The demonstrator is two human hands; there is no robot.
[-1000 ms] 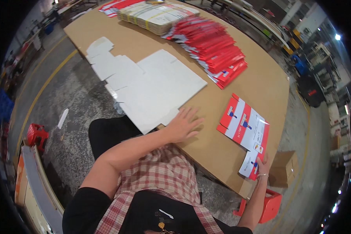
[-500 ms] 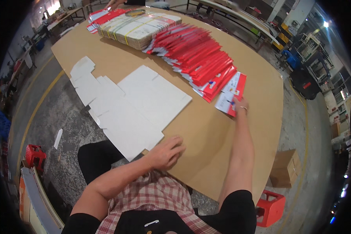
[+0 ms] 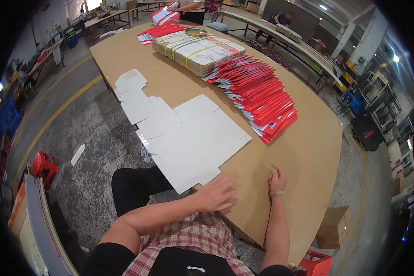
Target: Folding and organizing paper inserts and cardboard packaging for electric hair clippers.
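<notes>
A large white die-cut cardboard sheet (image 3: 193, 138) with tabs and slits lies flat on the brown table (image 3: 308, 184). Beside its near right corner, my left hand (image 3: 218, 192) hovers with loosely spread, slightly blurred fingers and nothing visible in them. To the right, over bare tabletop, my right hand (image 3: 277, 180) has its fingers partly stretched out and apart, with no item showing in it. Beyond it, a long fanned row of red and white flat printed packs (image 3: 257, 96) overlaps toward the far side.
A strapped stack of cardboard sheets (image 3: 202, 64) carries a tape roll (image 3: 196, 32). More red packs (image 3: 163, 32) lie behind it, where another person's hand (image 3: 177, 8) holds some. Red stools (image 3: 43, 166) and a cardboard box (image 3: 334, 225) stand on the floor.
My right hand has drawn back from the row's near end; the red and white pack it held is out of sight. My left hand's fingers have loosened. The whole view has shifted.
</notes>
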